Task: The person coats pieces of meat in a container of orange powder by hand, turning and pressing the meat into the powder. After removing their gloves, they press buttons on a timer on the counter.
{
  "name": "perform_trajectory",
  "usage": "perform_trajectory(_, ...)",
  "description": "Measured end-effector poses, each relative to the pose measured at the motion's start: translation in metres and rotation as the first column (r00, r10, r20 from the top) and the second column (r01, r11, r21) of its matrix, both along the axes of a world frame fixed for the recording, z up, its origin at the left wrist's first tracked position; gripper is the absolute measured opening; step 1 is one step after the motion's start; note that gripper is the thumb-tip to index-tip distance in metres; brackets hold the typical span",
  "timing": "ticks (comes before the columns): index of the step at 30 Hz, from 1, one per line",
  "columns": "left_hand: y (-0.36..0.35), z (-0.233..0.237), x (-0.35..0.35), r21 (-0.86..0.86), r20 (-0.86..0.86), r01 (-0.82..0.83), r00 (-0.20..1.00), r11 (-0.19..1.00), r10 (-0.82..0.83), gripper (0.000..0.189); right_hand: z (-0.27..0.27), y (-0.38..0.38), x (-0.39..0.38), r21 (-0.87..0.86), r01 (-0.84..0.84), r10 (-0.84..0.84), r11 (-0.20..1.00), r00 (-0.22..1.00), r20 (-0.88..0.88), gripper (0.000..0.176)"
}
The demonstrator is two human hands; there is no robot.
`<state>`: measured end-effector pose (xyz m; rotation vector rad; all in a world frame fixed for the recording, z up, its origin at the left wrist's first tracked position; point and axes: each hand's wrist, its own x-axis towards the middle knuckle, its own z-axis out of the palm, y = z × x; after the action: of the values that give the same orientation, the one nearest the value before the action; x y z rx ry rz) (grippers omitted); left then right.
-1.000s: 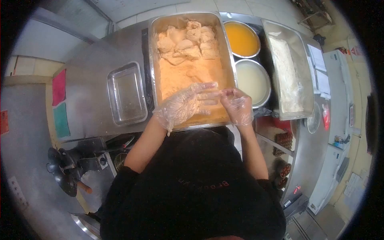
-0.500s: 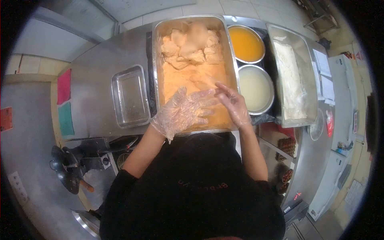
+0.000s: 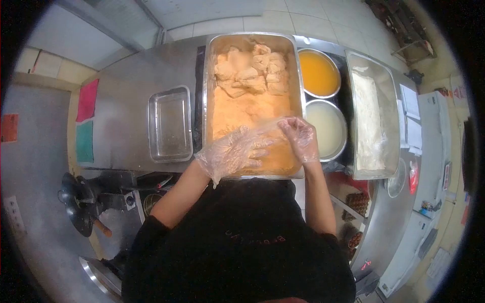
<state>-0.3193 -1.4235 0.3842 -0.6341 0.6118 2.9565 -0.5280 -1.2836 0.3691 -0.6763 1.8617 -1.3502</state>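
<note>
Both of my hands wear clear plastic gloves with orange crumbs stuck to them. My left hand point(image 3: 235, 150) hovers palm-side over the near end of a deep metal tray point(image 3: 207, 101), fingers spread. A loose fingertip of its plastic glove point(image 3: 262, 130) is stretched out to the right. Pinching that plastic end is my right hand point(image 3: 301, 137), beside the tray's right rim. Orange breading powder point(image 3: 247, 108) covers the tray's bottom. Several coated meat pieces point(image 3: 247, 70) lie heaped at its far end.
Right of the tray stand a bowl of orange liquid point(image 3: 320, 74) and a bowl of pale liquid point(image 3: 325, 129). Beyond them is a long tray point(image 3: 352, 116) holding white flour point(image 3: 368, 121). A small metal pan point(image 3: 172, 151) sits to the left. A wok point(image 3: 76, 204) stands lower left.
My right hand has closed from loosely bent fingers into a pinch on the left glove's end, and the plastic now stretches between the hands. The whole view has shifted slightly.
</note>
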Motion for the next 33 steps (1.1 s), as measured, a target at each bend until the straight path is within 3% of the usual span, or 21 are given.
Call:
perform_trajectory(1, 0.000, -0.002, 0.000, 0.035, -0.011, 0.012, 1.000, 0.999, -0.012, 0.071, 0.007, -0.003, 0.004, -0.001, -0.008, 0.008, 1.000, 1.000, 0.004, 0.027)
perform_trajectory(2, 0.000, -0.005, -0.001, 0.068, -0.025, 0.025, 0.999, 0.997, -0.024, 0.070, 0.019, -0.008, 0.010, -0.171, -0.037, 0.017, 0.985, 0.993, -0.117, 0.031)
perform_trajectory(4, 0.001, -0.013, -0.002, 0.045, 0.030, 0.019, 0.999, 0.999, -0.020, 0.069, 0.038, -0.012, 0.014, -0.328, -0.089, 0.010, 0.941, 0.972, -0.235, 0.034)
perform_trajectory(6, 0.004, -0.014, -0.004, 0.022, 0.079, 0.022, 0.997, 1.000, -0.024, 0.068, 0.051, -0.012, 0.013, -0.214, -0.406, 0.260, 0.888, 0.829, -0.496, 0.038)
perform_trajectory(7, 0.005, -0.003, -0.008, 0.011, 0.079, 0.051, 0.996, 0.999, -0.052, 0.065, 0.049, -0.013, 0.010, -0.214, -0.409, 0.260, 0.887, 0.826, -0.500, 0.038)
perform_trajectory(9, 0.007, 0.005, -0.011, -0.014, 0.068, 0.070, 0.995, 0.997, -0.069, 0.061, 0.040, -0.019, -0.001, -0.147, -0.621, 0.389, 0.770, 0.639, -0.664, 0.032)
perform_trajectory(10, 0.009, 0.006, -0.012, 0.049, 0.109, 0.075, 0.991, 0.996, -0.080, 0.059, 0.036, -0.019, -0.004, -0.149, -0.632, 0.387, 0.760, 0.625, -0.677, 0.032)
perform_trajectory(12, 0.004, 0.012, -0.012, 0.144, 0.128, 0.088, 0.986, 0.986, -0.106, 0.054, 0.028, -0.023, -0.009, -0.330, -0.669, 0.244, 0.666, 0.614, -0.751, 0.029)
perform_trajectory(13, 0.002, 0.016, -0.010, 0.176, 0.109, 0.104, 0.986, 0.979, -0.124, 0.053, 0.027, -0.028, -0.005, -0.366, -0.644, 0.146, 0.672, 0.599, -0.787, 0.014)
perform_trajectory(15, -0.002, 0.012, -0.010, 0.164, 0.086, 0.159, 0.981, 0.973, -0.175, 0.057, 0.045, -0.032, -0.002, -0.335, -0.649, 0.131, 0.683, 0.559, -0.818, 0.013)
perform_trajectory(17, -0.002, 0.007, -0.009, 0.027, 0.060, 0.183, 0.981, 0.983, -0.185, 0.062, 0.055, -0.033, 0.003, -0.321, -0.645, 0.113, 0.693, 0.537, -0.836, 0.015)
perform_trajectory(19, 0.000, 0.014, -0.010, -0.083, 0.056, 0.214, 0.976, 0.973, -0.210, 0.067, 0.045, -0.035, 0.002, -0.351, -0.534, 0.080, 0.769, 0.626, -0.776, 0.023)
perform_trajectory(21, 0.008, 0.040, -0.007, -0.355, 0.241, 0.221, 0.961, 0.909, -0.139, 0.074, 0.047, -0.042, -0.003, -0.371, -0.481, 0.039, 0.794, 0.650, -0.759, 0.019)
perform_trajectory(24, 0.005, 0.057, -0.010, -0.289, 0.178, 0.142, 0.980, 0.947, -0.093, 0.076, 0.029, -0.045, -0.007, -0.310, -0.329, 0.031, 0.892, 0.728, -0.684, 0.023)
perform_trajectory(25, 0.001, 0.057, -0.009, -0.257, 0.162, 0.117, 0.984, 0.959, -0.077, 0.076, 0.029, -0.047, -0.009, -0.369, -0.207, 0.063, 0.906, 0.929, -0.366, 0.030)
perform_trajectory(26, -0.012, 0.049, -0.006, 0.004, -0.066, 0.064, 0.996, 0.998, -0.064, 0.079, 0.027, -0.047, -0.010, -0.370, -0.064, 0.074, 0.927, 0.997, 0.013, 0.036)
perform_trajectory(27, -0.021, 0.043, -0.002, 0.282, -0.269, 0.056, 0.963, 0.958, 0.023, 0.082, 0.025, -0.042, -0.018, -0.313, -0.080, 0.082, 0.946, 0.997, -0.007, 0.042)
perform_trajectory(29, -0.020, 0.058, 0.004, 0.327, -0.352, -0.127, 0.903, 0.936, 0.245, 0.090, 0.022, -0.027, -0.025, -0.190, -0.080, 0.085, 0.979, 0.996, 0.019, 0.049)
perform_trajectory(31, -0.032, 0.072, -0.001, 0.216, -0.292, -0.180, 0.926, 0.960, 0.239, 0.091, 0.025, -0.015, -0.024, -0.058, -0.421, 0.424, 0.905, 0.890, 0.169, 0.052)
perform_trajectory(33, -0.030, 0.075, -0.002, 0.218, -0.294, -0.175, 0.926, 0.960, 0.235, 0.091, 0.032, -0.008, -0.005, -0.055, -0.398, 0.399, 0.916, 0.882, 0.249, 0.050)
